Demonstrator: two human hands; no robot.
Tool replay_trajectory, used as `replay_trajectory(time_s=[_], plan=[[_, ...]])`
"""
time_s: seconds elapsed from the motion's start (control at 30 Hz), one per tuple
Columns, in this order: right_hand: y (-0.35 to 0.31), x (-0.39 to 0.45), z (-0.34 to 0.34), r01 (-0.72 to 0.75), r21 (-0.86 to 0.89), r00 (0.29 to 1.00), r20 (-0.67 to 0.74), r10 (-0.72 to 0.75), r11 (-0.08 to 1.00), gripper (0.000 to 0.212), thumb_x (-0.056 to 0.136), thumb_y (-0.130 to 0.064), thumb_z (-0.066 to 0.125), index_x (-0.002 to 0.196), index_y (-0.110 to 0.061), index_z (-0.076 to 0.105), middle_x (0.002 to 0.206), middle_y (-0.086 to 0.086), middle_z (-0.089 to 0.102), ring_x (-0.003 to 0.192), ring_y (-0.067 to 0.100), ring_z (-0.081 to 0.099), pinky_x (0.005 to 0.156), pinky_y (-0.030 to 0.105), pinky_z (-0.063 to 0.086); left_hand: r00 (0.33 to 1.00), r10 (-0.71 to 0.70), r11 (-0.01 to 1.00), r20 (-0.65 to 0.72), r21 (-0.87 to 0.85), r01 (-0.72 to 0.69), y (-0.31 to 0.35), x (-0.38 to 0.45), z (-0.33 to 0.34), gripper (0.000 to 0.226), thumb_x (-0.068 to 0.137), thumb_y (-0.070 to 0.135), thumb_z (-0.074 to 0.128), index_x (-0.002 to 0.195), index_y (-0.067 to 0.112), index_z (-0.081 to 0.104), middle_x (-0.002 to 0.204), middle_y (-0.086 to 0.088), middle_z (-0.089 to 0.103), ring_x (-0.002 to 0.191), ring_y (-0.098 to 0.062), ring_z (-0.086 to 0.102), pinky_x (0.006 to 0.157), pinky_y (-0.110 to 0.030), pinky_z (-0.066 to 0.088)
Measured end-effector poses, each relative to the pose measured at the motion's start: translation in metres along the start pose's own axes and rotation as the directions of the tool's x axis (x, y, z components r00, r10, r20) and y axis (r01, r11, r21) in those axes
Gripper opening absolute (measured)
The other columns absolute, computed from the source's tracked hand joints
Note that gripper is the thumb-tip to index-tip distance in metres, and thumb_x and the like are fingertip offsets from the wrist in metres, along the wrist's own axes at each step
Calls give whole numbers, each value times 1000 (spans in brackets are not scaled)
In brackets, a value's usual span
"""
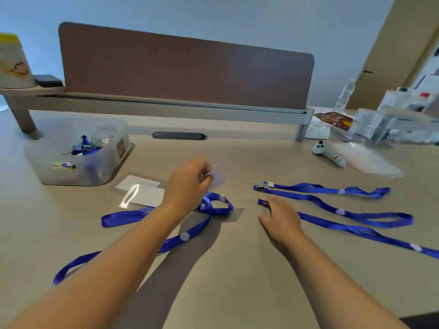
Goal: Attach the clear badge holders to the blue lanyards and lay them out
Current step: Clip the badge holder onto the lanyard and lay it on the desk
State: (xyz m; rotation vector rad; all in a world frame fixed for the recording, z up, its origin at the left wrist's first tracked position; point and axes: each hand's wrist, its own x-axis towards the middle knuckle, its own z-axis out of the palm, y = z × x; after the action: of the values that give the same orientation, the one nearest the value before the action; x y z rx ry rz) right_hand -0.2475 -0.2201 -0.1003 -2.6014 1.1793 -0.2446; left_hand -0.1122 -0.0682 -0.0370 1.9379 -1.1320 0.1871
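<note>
Beige tabletop [237, 269] is strewn with blue lanyards [332, 189], while a clear badge holder [217, 178] is pinched above it in the closed fingers [206, 173] of the left hand [187, 184], and the right hand [281, 219] is laid flat, fingers spread, on a lanyard clip [263, 203].

On the beige desk [225, 281], a translucent plastic bin [78, 153] sits far left, holding blue lanyard pieces. Flat clear badge holders with white inserts [142, 191] lie right of it. A tangled blue lanyard [166, 241] lies near centre-left; three straighter blue lanyards [332, 203] lie right. A brown partition panel [185, 70] stands behind everything.
</note>
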Motion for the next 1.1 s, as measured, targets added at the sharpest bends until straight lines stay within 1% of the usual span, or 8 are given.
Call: replay_trajectory(time_s=[0.2, 0.3, 0.43, 0.7, 0.8, 0.9, 0.97, 1.1], plan=[[6, -2, 11, 18, -114, 989, -143, -35, 993, 32, 88, -38, 44, 102, -12, 55, 108, 8, 60, 100, 27, 52, 82, 36, 40, 999, -31, 1000, -15, 4, 31, 4, -7, 17, 5, 84, 9, 54, 86, 5, 56, 76, -4, 53, 72, -21, 50, 60, -24, 40], [2, 3, 14, 68, -138, 982, -168, -91, 988, 38, 87, -46, 47, 105, -14, 54, 109, 6, 57, 102, 24, 50, 86, 35, 40, 999, -50, 999, -18, -7, 49, 5, -6, 22, 5, 85, 9, 54, 87, 5, 56, 78, -4, 53, 73, -20, 49, 59, -19, 38], [-4, 9, 15, 153, -30, 981, -115, -155, 988, 35, 89, -41, 48, 110, -15, 58, 114, 5, 57, 104, 21, 49, 88, 33, 41, 998, -62, 998, -14, 3, 62, 7, -5, 26, 5, 85, 10, 54, 87, 5, 56, 79, -5, 55, 73, -20, 49, 64, -29, 42], [-11, 5, 1, 201, 269, 970, -186, -154, 942, 28, 96, -22, 36, 98, -5, 58, 97, 12, 63, 77, 18, 52, 69, 32, 44, 997, -57, 998, -54, 25, 58, 14, 4, 32, 8, 85, 8, 53, 88, 1, 55, 79, -6, 52, 75, -23, 49, 67, -35, 45], [-21, 1, -17, 197, 507, 971, -221, -95, 839, 27, 96, -18, 37, 96, 0, 57, 88, 15, 63, 75, 25, 56, 73, 44, 49, 997, -53, 999, -51, 6, 53, 19, 9, 32, 3, 86, 7, 51, 84, 6, 53, 79, -7, 51, 74, -24, 49, 60, -29, 41], [-33, 0, -31, 200, 636, 974, -213, -79, 746, 26, 96, -16, 36, 101, -1, 57, 80, 3, 56, 62, 7, 46, 58, 26, 40, 997, -54, 998, -57, -43, 52, 29, 13, 31, 7, 85, 2, 49, 89, 7, 51, 81, -7, 51, 73, -23, 48, 58, -22, 39], [-40, 0, -40, 204, 672, 973, -218, -74, 712, 25, 96, -16, 36, 101, -3, 57, 71, -2, 52, 63, 4, 44, 57, 18, 36, 997, -49, 996, -58, -80, 44, 36, 15, 29, 18, 84, -1, 47, 100, 4, 51, 86, -4, 51, 78, -20, 49, 59, -16, 38], [-48, -1, -55, 169, 736, 982, -180, -51, 656, 28, 94, -12, 33, 103, -4, 59, 65, -3, 48, 64, 8, 45, 61, 24, 40, 997, -44, 985, -68, -172, 31, 50, 18, 22, 13, 86, 5, 47, 97, 3, 54, 88, -3, 50, 71, -12, 45, 59, -18, 38]])
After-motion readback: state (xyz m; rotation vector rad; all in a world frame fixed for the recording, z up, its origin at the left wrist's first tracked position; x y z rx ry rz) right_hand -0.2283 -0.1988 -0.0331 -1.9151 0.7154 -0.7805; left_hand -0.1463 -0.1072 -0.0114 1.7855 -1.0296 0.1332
